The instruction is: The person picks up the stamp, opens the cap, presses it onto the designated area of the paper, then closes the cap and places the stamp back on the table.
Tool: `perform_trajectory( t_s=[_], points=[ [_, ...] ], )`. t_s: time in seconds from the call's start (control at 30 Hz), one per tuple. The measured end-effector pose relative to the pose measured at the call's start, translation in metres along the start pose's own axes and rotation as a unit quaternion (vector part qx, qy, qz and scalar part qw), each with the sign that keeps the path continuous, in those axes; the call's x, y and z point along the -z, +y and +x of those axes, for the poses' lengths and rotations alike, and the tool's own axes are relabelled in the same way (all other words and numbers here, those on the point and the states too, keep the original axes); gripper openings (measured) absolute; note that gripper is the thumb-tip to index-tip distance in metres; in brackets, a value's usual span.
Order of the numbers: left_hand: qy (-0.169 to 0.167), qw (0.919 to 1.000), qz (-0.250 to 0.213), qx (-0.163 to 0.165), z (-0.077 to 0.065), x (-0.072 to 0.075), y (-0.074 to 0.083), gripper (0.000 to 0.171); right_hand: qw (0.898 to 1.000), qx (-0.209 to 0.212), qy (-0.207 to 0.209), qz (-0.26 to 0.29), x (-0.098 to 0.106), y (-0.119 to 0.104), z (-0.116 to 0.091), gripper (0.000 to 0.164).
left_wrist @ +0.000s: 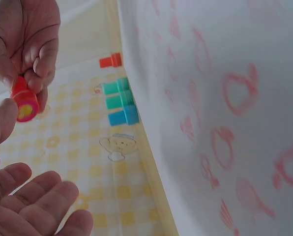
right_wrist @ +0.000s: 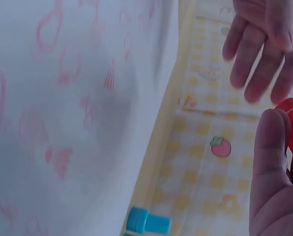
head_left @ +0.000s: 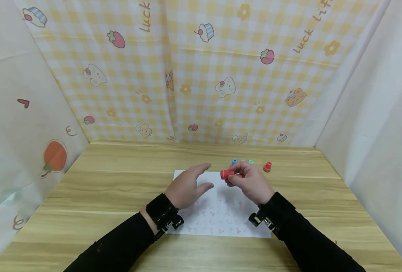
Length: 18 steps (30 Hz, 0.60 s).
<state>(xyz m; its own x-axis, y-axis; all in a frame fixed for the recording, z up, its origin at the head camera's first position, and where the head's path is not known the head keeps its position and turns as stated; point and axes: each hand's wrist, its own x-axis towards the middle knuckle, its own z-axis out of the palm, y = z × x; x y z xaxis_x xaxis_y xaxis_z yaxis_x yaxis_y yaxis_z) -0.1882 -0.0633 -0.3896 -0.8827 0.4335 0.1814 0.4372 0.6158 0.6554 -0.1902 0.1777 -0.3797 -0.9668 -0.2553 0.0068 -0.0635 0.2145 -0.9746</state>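
Observation:
My right hand (head_left: 255, 185) pinches a red toy stamp (head_left: 226, 174) between thumb and fingers, above the far part of a white sheet of paper (head_left: 214, 192). The left wrist view shows the stamp's round end (left_wrist: 26, 110), pink-rimmed with a yellow middle. My left hand (head_left: 186, 188) hovers to the left of the stamp, fingers apart and holding nothing. In the head view a gap separates it from the stamp. Rows of small red prints (left_wrist: 222, 147) cover the near part of the paper.
Behind the right hand stand a blue stamp (head_left: 234, 161) and green stamps (head_left: 251, 162), partly hidden in the head view. Another red stamp (head_left: 267, 167) stands to their right. A wooden table (head_left: 119, 181) lies beneath, with a checked curtain (head_left: 136, 75) at the back.

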Motion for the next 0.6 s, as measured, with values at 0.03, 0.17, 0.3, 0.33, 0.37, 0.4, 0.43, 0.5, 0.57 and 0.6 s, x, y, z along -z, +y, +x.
perform_trajectory(
  t_s=[0.03, 0.17, 0.3, 0.33, 0.37, 0.4, 0.43, 0.5, 0.57, 0.6],
  points=[
    [0.0, 1.0, -0.007, -0.003, 0.0, -0.001, 0.001, 0.06, 1.0, 0.0, -0.004, 0.003, -0.003, 0.0, -0.001, 0.019],
    [-0.001, 0.9994, -0.033, -0.007, 0.001, -0.005, 0.004, 0.055, 1.0, -0.005, -0.02, 0.016, -0.01, 0.001, -0.005, 0.021],
    [-0.006, 0.999, -0.044, -0.009, 0.001, -0.009, 0.006, 0.05, 0.999, 0.0, -0.033, 0.036, -0.016, 0.004, -0.007, 0.021],
    [-0.008, 0.9989, -0.046, -0.011, 0.001, -0.01, 0.007, 0.048, 0.998, 0.002, -0.035, 0.042, -0.017, 0.005, -0.007, 0.021],
    [-0.009, 0.9988, -0.048, -0.012, 0.001, -0.01, 0.007, 0.045, 0.998, 0.004, -0.038, 0.047, -0.018, 0.006, -0.007, 0.021],
    [-0.009, 0.9986, -0.049, -0.015, 0.001, -0.011, 0.007, 0.041, 0.998, 0.006, -0.04, 0.054, -0.02, 0.007, -0.007, 0.021],
    [-0.009, 0.9985, -0.051, -0.019, 0.0, -0.012, 0.007, 0.038, 0.997, 0.008, -0.042, 0.059, -0.021, 0.008, -0.007, 0.021],
    [-0.007, 0.9982, -0.055, -0.023, 0.0, -0.013, 0.007, 0.032, 0.997, 0.011, -0.043, 0.065, -0.022, 0.009, -0.008, 0.022],
    [-0.004, 0.9983, -0.054, -0.023, 0.0, -0.014, 0.007, 0.028, 0.997, 0.012, -0.043, 0.064, -0.023, 0.01, -0.009, 0.024],
    [-0.003, 0.9983, -0.053, -0.022, 0.0, -0.014, 0.007, 0.027, 0.997, 0.012, -0.043, 0.061, -0.024, 0.01, -0.009, 0.024]
  ],
)
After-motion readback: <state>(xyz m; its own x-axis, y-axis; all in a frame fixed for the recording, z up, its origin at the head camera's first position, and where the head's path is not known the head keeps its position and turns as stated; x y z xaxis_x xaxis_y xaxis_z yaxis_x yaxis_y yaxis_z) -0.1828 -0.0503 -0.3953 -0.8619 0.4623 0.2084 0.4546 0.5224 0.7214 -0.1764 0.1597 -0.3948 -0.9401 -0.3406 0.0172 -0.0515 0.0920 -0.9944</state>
